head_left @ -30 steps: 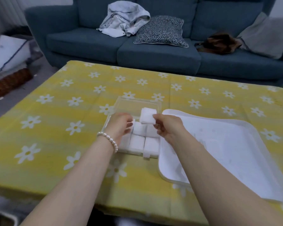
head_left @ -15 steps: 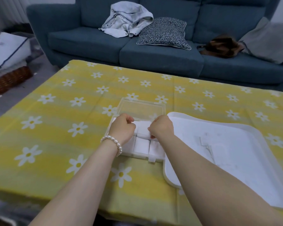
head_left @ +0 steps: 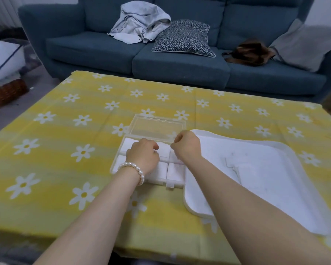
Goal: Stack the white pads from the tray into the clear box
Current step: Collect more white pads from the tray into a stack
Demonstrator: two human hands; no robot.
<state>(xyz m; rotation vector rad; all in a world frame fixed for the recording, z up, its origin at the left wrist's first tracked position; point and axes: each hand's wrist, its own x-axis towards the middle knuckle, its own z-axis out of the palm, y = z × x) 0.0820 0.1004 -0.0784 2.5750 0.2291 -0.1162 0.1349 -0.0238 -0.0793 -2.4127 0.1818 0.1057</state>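
The clear box (head_left: 116, 161) sits mid-table with its lid (head_left: 158, 126) open behind it. Several white pads (head_left: 175, 170) fill it in rows. My left hand (head_left: 142, 156), with a pearl bracelet, lies over the box's middle with curled fingers, its knuckles on the pads. Between my hands shows the back-row white pad (head_left: 163, 150). My right hand (head_left: 186, 145) is curled at the box's back right corner, and its thumb and finger pinch that pad's right edge. No pads are visible in the white tray (head_left: 256, 169) to the right of the box.
A yellow cloth with daisies (head_left: 65, 131) covers the table. Behind it stands a blue sofa (head_left: 180, 64) with a grey jacket (head_left: 139, 25), a patterned cushion (head_left: 183, 38) and a brown bag (head_left: 250, 52). A wicker basket (head_left: 6, 93) is on the floor, left.
My right hand carried a pad from above the box down into the back row. Both hands then came down onto the pads with curled fingers.
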